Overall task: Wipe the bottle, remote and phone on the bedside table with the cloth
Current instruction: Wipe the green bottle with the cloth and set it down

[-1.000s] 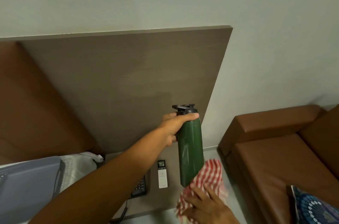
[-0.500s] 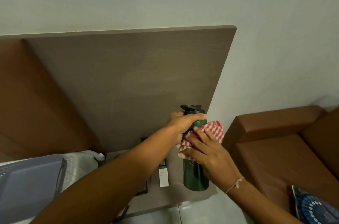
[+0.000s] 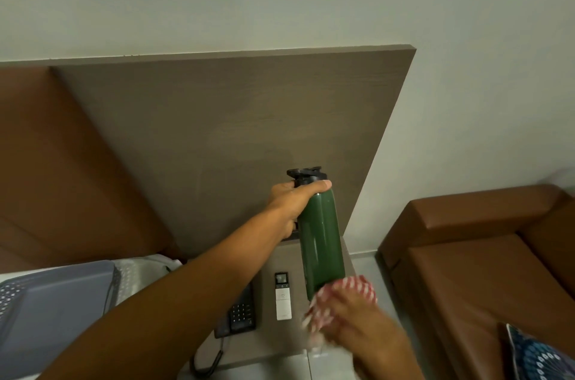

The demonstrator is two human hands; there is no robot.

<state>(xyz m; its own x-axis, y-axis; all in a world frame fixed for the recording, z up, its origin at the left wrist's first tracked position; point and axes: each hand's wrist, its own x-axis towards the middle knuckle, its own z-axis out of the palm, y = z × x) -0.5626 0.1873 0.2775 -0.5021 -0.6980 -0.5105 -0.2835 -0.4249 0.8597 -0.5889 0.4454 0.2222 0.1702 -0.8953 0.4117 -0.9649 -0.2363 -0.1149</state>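
Observation:
My left hand (image 3: 294, 203) grips the neck of a dark green bottle (image 3: 320, 242) with a black cap and holds it upright above the bedside table (image 3: 280, 345). At the bottle's bottom, my right hand (image 3: 357, 322) presses a red-and-white checked cloth (image 3: 345, 289) against it; the hand and cloth are blurred. A white remote (image 3: 283, 297) with a small screen lies flat on the table just left of the bottle. A dark desk phone (image 3: 241, 312) with a keypad and coiled cord sits further left, partly hidden by my left forearm.
A brown wooden headboard panel (image 3: 233, 136) rises behind the table. A grey perforated basket (image 3: 53, 301) sits at the left on the bed. A brown leather sofa (image 3: 485, 255) with a patterned blue cushion (image 3: 538, 358) stands at the right.
My right hand has slid the cloth from the bottle's neck down to its bottom. The bottle stays held in my left hand.

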